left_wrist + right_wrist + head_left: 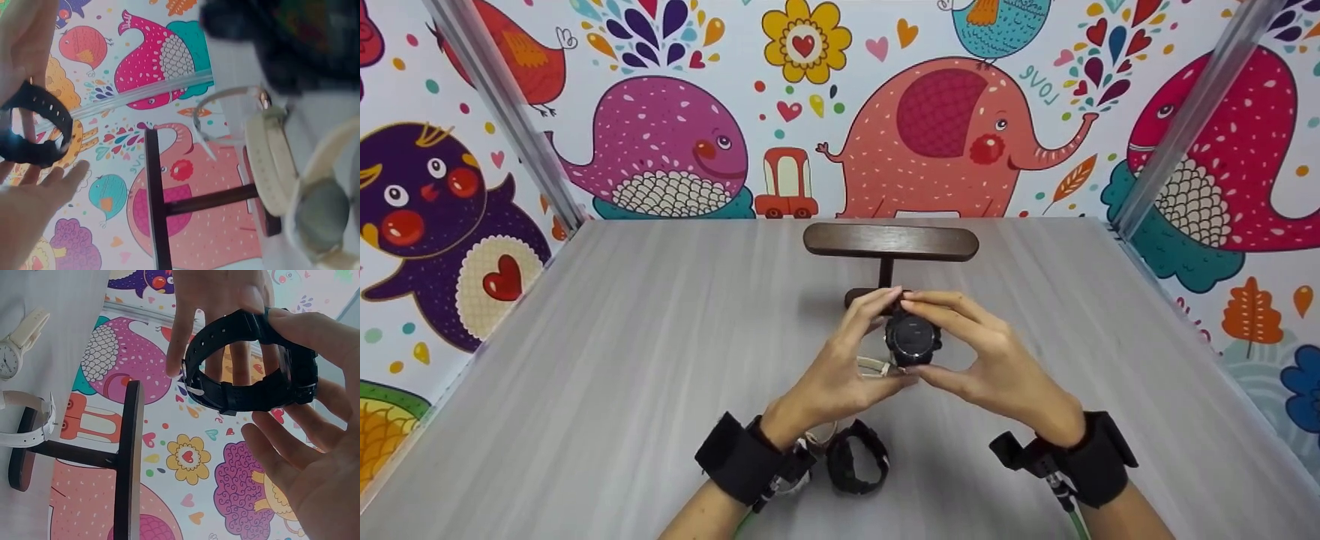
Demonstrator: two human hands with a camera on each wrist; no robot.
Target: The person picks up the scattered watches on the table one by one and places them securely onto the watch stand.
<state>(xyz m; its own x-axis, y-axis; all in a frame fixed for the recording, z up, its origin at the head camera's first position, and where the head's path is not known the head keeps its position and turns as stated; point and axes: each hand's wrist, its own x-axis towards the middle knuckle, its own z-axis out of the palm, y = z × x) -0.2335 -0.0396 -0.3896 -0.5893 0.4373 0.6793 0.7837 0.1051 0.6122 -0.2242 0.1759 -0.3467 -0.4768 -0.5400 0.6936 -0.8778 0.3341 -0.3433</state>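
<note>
A black wristwatch [913,339] with a round dark face is held up between both hands, its face turned toward the head camera. My left hand [847,364] has its thumb at the watch's lower edge and its fingertips at the upper edge. The right hand [988,356] grips from the other side, thumb below and fingers above. In the right wrist view the watch's perforated strap [216,337] forms a buckled loop, with both thumbs meeting near the case. Just beyond the hands stands a dark wooden T-shaped stand [891,241], its base partly hidden.
Another black watch [857,457] lies on the table [660,337] near the left wrist. A cream watch [323,216] and a light strap [874,366] are close by, partly hidden by the left hand and wristband. Patterned walls [945,150] enclose the table's back and sides.
</note>
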